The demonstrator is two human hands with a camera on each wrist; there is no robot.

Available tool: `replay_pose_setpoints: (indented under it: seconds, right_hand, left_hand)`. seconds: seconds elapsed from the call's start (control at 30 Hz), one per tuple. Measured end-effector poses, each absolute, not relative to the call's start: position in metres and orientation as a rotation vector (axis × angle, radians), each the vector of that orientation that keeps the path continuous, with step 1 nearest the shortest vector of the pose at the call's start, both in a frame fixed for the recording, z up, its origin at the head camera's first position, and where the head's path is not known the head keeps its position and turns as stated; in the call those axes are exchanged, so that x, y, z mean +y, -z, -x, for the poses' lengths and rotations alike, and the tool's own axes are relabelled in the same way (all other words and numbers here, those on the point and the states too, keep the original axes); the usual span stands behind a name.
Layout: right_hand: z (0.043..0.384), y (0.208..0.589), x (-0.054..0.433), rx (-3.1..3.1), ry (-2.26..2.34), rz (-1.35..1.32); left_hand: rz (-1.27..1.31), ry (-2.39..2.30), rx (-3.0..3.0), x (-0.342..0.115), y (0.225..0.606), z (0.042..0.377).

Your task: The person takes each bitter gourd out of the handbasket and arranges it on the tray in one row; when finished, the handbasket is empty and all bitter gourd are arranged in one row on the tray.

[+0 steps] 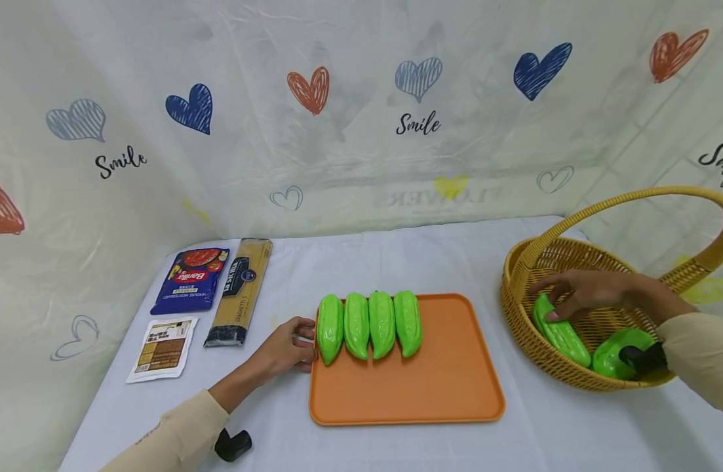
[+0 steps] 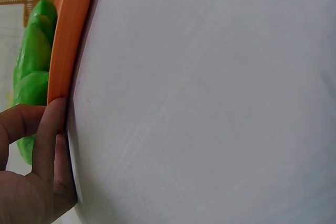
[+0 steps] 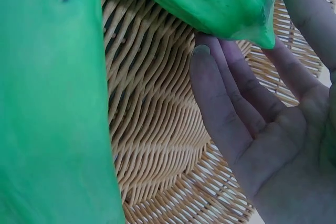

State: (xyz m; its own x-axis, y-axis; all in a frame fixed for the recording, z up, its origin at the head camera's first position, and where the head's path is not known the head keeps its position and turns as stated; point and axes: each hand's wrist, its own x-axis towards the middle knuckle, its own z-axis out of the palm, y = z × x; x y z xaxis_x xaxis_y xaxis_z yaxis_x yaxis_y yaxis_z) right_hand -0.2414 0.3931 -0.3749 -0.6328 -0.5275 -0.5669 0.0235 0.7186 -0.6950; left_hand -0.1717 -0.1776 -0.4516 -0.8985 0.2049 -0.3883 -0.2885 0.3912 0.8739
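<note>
the green pod nearest your right hand lies in the wicker basket, right of the orange tray; that hand is loosely open about its tip, fingers only slightly bent, thumb apart from them. beside the pod in there sits another green piece (your wrist gear covers part of it). your left hand is curled in, pinching the tray's left rim. four more pods stand in a row on the tray's upper left part. left of the tray you have a spaghetti pack, then a blue packet and a white-and-brown pouch.
</note>
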Motion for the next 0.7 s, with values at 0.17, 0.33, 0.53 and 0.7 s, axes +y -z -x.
replay_pose_setpoints:
  seconds: [0.17,0.33,0.53,0.7]
  right_hand:
    - [0.24,0.376,0.3917,2.082,0.863,0.363]
    - [0.2376,0.3757,0.3917,2.072,0.846,0.336]
    - [0.2353,0.3752,0.3913,2.059,0.816,0.287]
    - [0.235,0.3745,0.3906,2.052,0.805,0.279]
  left_hand:
    - [0.059,-1.515,2.217,-0.1783,0.4521,0.1722]
    - [0.052,-1.512,2.213,-0.1786,0.4525,0.1724]
    - [0.045,-1.508,2.219,-0.1791,0.4529,0.1727]
    - [0.042,-1.513,2.211,-0.1794,0.4531,0.1724]
